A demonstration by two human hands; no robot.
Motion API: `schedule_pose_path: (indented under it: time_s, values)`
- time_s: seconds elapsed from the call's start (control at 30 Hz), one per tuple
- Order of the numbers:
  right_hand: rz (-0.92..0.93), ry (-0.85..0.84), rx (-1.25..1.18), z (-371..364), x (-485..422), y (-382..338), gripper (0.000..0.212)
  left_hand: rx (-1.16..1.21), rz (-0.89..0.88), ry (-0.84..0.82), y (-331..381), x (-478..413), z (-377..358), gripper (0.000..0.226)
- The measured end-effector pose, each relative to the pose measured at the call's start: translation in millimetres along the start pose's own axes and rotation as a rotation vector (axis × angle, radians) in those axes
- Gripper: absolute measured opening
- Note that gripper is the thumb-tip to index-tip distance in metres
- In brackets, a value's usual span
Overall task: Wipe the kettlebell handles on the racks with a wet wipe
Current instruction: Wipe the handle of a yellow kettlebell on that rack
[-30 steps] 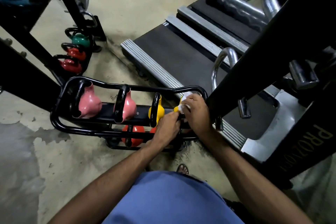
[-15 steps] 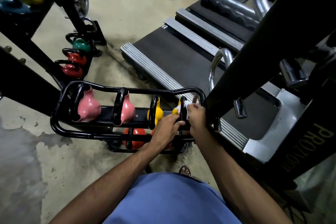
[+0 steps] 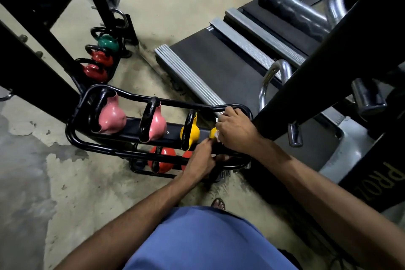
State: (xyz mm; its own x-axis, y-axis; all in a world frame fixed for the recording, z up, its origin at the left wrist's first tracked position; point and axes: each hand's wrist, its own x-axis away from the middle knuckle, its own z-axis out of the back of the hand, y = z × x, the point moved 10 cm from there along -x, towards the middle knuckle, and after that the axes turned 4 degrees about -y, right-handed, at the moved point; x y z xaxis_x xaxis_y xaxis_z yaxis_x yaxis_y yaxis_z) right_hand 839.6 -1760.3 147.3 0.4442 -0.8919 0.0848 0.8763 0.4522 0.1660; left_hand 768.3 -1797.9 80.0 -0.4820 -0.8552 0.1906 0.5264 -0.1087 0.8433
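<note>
The right hand is clutching a wipe on a yellow kettlebell. The left hand is gripping the rack.

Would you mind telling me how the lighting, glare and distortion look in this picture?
Head view: dim, uneven light; the chrome rail glints; the black post is featureless shadow; straight edges bow toward the corners; the right hand is clearly lit.
</note>
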Motion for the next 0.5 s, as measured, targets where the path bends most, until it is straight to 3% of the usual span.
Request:
schedule_pose_path:
  time_s: [0.17,0.27,0.4,0.5]
  values:
    - [0.073,-0.226,0.149,-6.2,-15.8,-9.9,0.027,-0.124,0.024,0.065,-8.6,-4.5,-2.1,0.024]
    - [0.089,-0.246,0.134,-1.0,-17.2,-14.5,0.027,-0.191,-0.008,0.097,16.0,4.8,5.8,0.014]
    - [0.08,-0.025,0.002,14.8,-2.2,-16.7,0.01,-0.034,-0.062,0.097,27.2,15.8,6.2,0.017]
    - [-0.169,0.297,-0.366,14.8,26.7,6.2,0.008,-0.121,-0.069,0.158,8.7,3.8,7.5,0.014]
